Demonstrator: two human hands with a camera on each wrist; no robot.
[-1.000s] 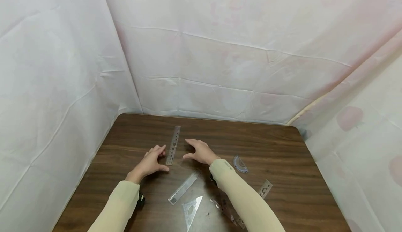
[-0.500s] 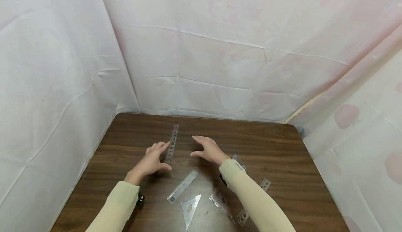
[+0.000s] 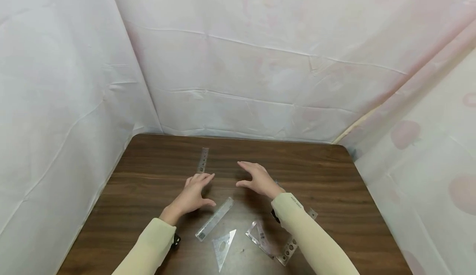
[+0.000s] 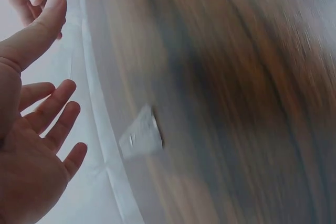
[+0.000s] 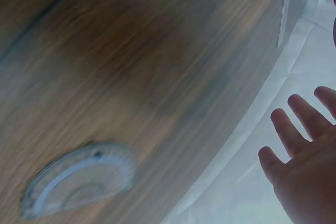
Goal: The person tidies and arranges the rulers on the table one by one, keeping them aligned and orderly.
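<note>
Bare fingers on both hands are spread and relaxed; neither hand grips anything. The left hand (image 3: 196,192) hovers palm-down above the dark brown wood-grain table (image 3: 334,192), its fingertips near the near end of a clear plastic stencil ruler with cut-out shapes (image 3: 202,160), which lies flat and runs away toward the far edge. Whether the fingertips touch it cannot be told. The left wrist view shows the open palm and extended fingers (image 4: 50,111), with the background blurred.

The right hand (image 3: 260,180) is held apart from the left, thumb out, fingers extended, above bare table. The right wrist view shows its straight fingers (image 5: 286,129) and a clear plastic semicircular protractor (image 5: 79,179) lying flat just beside, blurred.

Nearer the person, between the forearms, a clear plastic straight ruler (image 3: 215,219) lies diagonally. Just below it lies a clear plastic set square with a round hole (image 3: 224,248). To its right, partly under the right sleeve, a clear plastic stencil piece (image 3: 260,237) and a clear ruler with round holes (image 3: 288,250) overlap. Pale cream sleeves (image 3: 301,229) cover both forearms. White sheeting (image 3: 260,60) surrounds the table.
</note>
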